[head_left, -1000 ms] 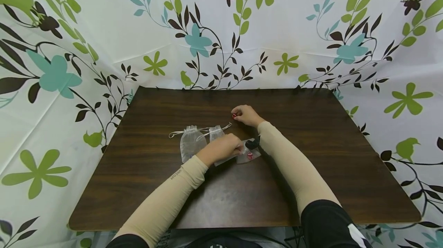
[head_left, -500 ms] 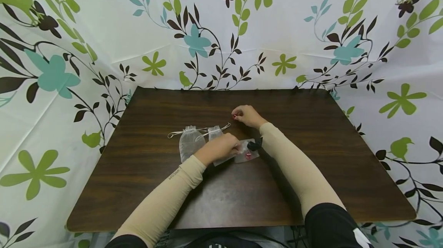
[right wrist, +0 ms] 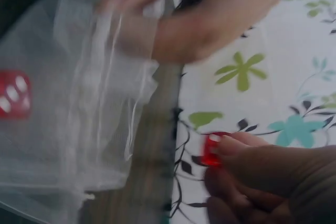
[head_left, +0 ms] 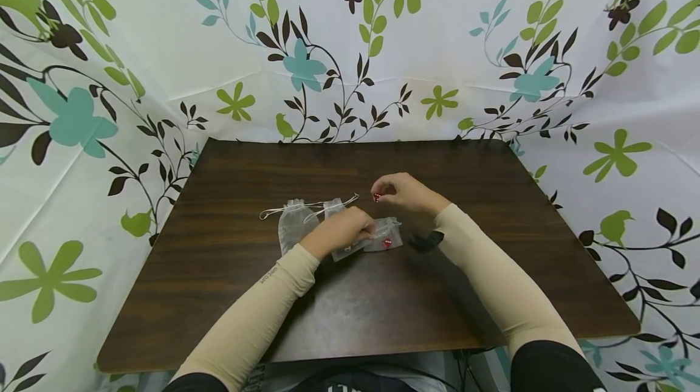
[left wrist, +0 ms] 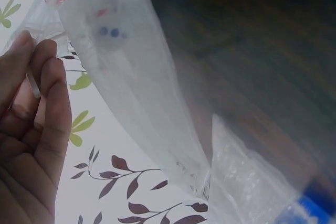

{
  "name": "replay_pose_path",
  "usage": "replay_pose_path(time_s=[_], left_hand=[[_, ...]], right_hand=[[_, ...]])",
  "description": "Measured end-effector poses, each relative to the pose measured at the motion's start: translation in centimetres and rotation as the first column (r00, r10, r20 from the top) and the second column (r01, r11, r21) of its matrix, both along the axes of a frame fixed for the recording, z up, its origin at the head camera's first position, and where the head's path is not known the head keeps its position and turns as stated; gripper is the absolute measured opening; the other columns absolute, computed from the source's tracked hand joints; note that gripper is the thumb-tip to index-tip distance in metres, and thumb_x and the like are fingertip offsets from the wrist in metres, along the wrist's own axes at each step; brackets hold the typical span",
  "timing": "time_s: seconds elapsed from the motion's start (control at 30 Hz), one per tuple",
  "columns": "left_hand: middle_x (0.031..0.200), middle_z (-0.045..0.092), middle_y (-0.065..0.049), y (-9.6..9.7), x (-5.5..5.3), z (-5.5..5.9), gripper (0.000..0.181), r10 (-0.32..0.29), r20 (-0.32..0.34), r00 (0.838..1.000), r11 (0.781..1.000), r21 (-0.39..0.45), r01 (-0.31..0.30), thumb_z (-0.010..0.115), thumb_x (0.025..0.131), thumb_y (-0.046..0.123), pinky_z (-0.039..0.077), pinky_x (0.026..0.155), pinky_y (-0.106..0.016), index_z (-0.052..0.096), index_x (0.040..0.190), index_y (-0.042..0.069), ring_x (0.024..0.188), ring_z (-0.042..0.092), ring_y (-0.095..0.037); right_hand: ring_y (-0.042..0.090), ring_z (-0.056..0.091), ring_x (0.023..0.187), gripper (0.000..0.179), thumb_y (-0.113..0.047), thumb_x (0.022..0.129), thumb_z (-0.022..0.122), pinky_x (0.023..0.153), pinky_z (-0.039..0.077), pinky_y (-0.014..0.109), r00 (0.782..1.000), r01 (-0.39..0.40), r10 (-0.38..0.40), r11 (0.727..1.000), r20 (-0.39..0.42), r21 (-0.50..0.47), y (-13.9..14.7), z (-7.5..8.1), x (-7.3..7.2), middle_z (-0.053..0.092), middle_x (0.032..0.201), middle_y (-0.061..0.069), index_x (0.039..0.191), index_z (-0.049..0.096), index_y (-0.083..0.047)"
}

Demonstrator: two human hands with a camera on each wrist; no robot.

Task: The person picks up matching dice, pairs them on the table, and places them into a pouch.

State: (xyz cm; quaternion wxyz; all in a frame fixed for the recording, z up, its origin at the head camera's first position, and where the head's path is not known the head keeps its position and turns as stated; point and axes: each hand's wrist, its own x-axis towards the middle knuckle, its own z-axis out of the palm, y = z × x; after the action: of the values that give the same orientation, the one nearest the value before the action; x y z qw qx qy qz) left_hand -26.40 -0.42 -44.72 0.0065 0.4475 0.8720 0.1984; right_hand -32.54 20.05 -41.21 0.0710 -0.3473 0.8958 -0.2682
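My right hand (head_left: 407,192) pinches a red die (right wrist: 212,148) between thumb and fingers, held above the table just beyond a sheer drawstring bag (head_left: 391,231). Inside that bag lies another red die (right wrist: 14,94) with white pips. My left hand (head_left: 341,231) pinches the bag near its mouth, thumb against curled fingers. Partly under the left hand is a second sheer bag (left wrist: 131,82), holding a pale die with blue pips (left wrist: 113,32). A third sheer bag (head_left: 294,226) lies farther left, with something blue (left wrist: 310,211) at its end in the left wrist view.
White drawstrings (head_left: 306,205) stretch across the tops of the left and middle bags. The dark wooden table (head_left: 219,295) extends around them. A cloth with leaves and flowers (head_left: 355,88) hangs behind the table and at both sides.
My right hand has moved right and slightly nearer with the red die still pinched. The left hand stays at the bag. The head view has shifted a little.
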Motion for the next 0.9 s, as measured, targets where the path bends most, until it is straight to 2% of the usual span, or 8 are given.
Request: replay_pose_path(time_s=[0.1,0.23,0.37,0.47,0.6,0.7,0.77,0.9], left_hand=[[0.065,0.058,0.009,0.2,0.1,0.1,0.017,-0.001,-0.015,1.0,1.0,-0.002,0.001,0.074,0.084,0.018,0.041,0.055,-0.019,0.064,0.071,0.013,0.056,0.049,-0.002],[0.068,0.061,0.008,0.4,0.1,0.0,0.013,-0.002,-0.019,1.0,1.0,-0.002,0.002,0.074,0.084,0.017,0.043,0.057,-0.02,0.067,0.074,0.012,0.06,0.051,-0.003],[0.072,0.065,0.006,0.4,0.2,-0.1,0.01,-0.013,-0.024,1.0,1.0,0.012,0.013,0.073,0.086,0.015,0.046,0.06,-0.02,0.069,0.077,0.012,0.064,0.056,-0.004],[0.074,0.067,0.005,0.4,0.1,-0.2,0.01,-0.02,-0.036,0.999,0.999,0.025,0.021,0.072,0.087,0.015,0.048,0.061,-0.02,0.069,0.079,0.011,0.065,0.058,-0.005],[0.078,0.068,0.005,0.2,-0.1,0.0,0.007,-0.029,-0.044,0.999,0.998,0.047,0.031,0.071,0.088,0.016,0.049,0.065,-0.02,0.07,0.082,0.012,0.069,0.061,-0.005],[0.082,0.069,0.005,0.0,-0.2,0.6,0.005,-0.039,-0.048,0.998,0.996,0.073,0.042,0.071,0.087,0.016,0.05,0.068,-0.021,0.071,0.084,0.012,0.074,0.063,-0.006],[0.083,0.07,0.005,-0.1,-0.3,1.0,0.006,-0.042,-0.055,0.998,0.996,0.082,0.046,0.07,0.087,0.017,0.05,0.069,-0.022,0.07,0.084,0.012,0.075,0.063,-0.006],[0.081,0.068,0.006,-0.4,-0.3,2.0,0.004,-0.024,-0.053,0.998,0.995,0.098,0.029,0.069,0.088,0.016,0.049,0.067,-0.022,0.071,0.086,0.013,0.072,0.06,-0.005]], right_hand=[[0.01,0.064,0.087,0.014,-0.011,0.089,0.07,0.077,0.052,0.031,0.996,-0.044,0.042,0.999,0.073,0.027,0.5,0.0,1.8,0.069,0.094,-0.005,0.103,0.069,-0.012],[0.011,0.063,0.088,0.014,-0.011,0.089,0.07,0.077,0.053,0.03,0.992,-0.076,0.071,0.996,0.101,0.05,1.2,-0.7,3.3,0.067,0.096,-0.005,0.103,0.068,-0.013],[0.019,0.059,0.106,0.015,-0.018,0.094,0.064,0.089,0.05,0.041,0.993,-0.072,0.069,0.997,0.101,0.03,2.5,-1.8,4.1,0.064,0.114,0.003,0.109,0.067,-0.015],[0.026,0.049,0.122,0.018,-0.02,0.095,0.061,0.099,0.043,0.049,0.986,-0.077,0.076,0.997,0.15,0.003,3.6,-2.6,4.4,0.054,0.132,0.011,0.113,0.067,-0.017],[0.029,0.04,0.133,0.029,-0.017,0.091,0.065,0.103,0.038,0.053,0.97,-0.122,0.128,0.992,0.209,-0.041,4.1,-2.9,4.6,0.042,0.144,0.014,0.12,0.063,-0.019],[0.03,0.039,0.133,0.033,-0.016,0.088,0.07,0.103,0.038,0.053,0.972,-0.163,0.164,0.986,0.171,-0.022,3.8,-2.5,4.7,0.039,0.146,0.014,0.12,0.061,-0.019],[0.029,0.042,0.131,0.026,-0.018,0.087,0.071,0.101,0.04,0.051,0.978,-0.169,0.163,0.985,0.126,0.035,3.6,-2.1,4.8,0.041,0.144,0.013,0.112,0.064,-0.019],[0.023,0.053,0.117,0.008,-0.021,0.09,0.069,0.095,0.047,0.042,0.994,-0.109,0.108,0.983,0.015,0.149,3.8,-1.2,5.3,0.053,0.131,0.007,0.094,0.065,-0.017]])
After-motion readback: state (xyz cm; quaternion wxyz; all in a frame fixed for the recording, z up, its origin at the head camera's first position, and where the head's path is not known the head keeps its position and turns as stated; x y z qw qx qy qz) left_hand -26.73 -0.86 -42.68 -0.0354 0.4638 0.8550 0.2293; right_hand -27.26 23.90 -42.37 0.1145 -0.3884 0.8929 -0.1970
